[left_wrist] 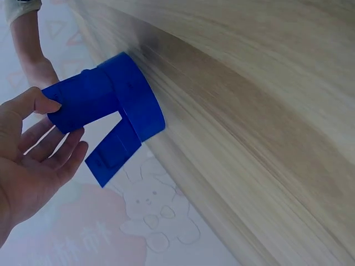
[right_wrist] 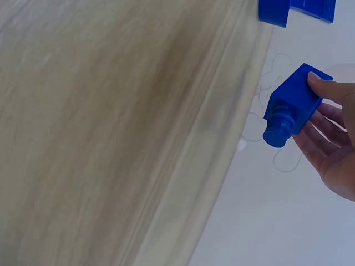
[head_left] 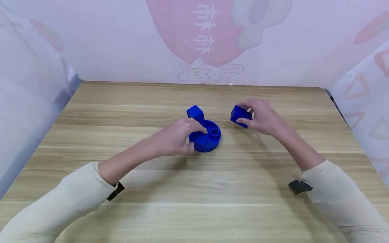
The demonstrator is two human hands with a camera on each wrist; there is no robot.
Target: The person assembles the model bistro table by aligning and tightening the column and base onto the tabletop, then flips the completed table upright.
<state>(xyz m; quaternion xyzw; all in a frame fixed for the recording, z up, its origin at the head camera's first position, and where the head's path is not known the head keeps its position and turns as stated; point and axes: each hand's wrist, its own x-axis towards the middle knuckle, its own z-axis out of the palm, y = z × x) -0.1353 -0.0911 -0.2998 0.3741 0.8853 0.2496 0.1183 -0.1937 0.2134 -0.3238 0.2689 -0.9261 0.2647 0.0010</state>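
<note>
Near the middle of the table stands a blue round plastic base (head_left: 207, 146) with a raised rim and a small ringed socket inside. A slanted blue block (head_left: 195, 113) juts up from its far side. My left hand (head_left: 174, 139) pinches a thick upright part (left_wrist: 89, 102) of this base between thumb and fingers; its top is partly covered in the head view. To the right, my right hand (head_left: 262, 116) holds a separate blue block (head_left: 238, 116) above the table, apart from the base. A stepped round peg (right_wrist: 276, 132) sticks out of that block's lower end.
The wooden table (head_left: 194, 216) spreads around both hands. Behind it stands a pale printed curtain (head_left: 115, 40), with more white sheeting at left and right. A dark wrist device (head_left: 299, 186) shows at the right sleeve, and another (head_left: 116, 191) at the left.
</note>
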